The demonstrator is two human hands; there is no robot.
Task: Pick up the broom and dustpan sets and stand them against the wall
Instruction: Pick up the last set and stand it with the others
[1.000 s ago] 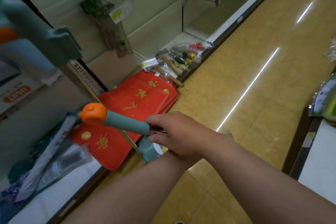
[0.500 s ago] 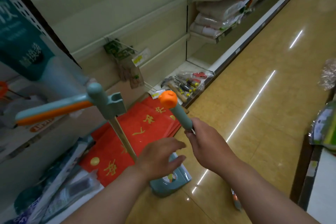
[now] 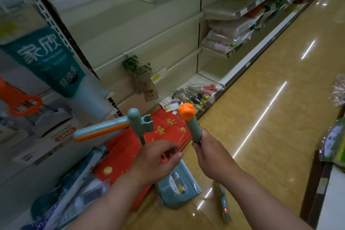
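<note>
Shop aisle, tan floor (image 3: 270,127), shelving (image 3: 130,33) along the left.
- Right hand (image 3: 209,157): clenched round broom handle (image 3: 194,130), orange cap up, shaft near upright.
- Left hand (image 3: 155,158): fingers loose, holding nothing, just in front of dustpan pole (image 3: 137,121). The pole is also upright and closer to the shelving.
- Dustpan (image 3: 177,188): on floor below both hands.
- Red banners (image 3: 119,147), hand tools (image 3: 197,95): crowd the shelf foot, a likely obstruction.

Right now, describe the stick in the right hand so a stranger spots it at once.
On the bottom shelf of the pale shelving lie red packets with gold characters. Before them the right hand grips a teal broom handle. Only it ends in a round orange knob; the neighbouring teal dustpan handle has an orange stripe.
</note>
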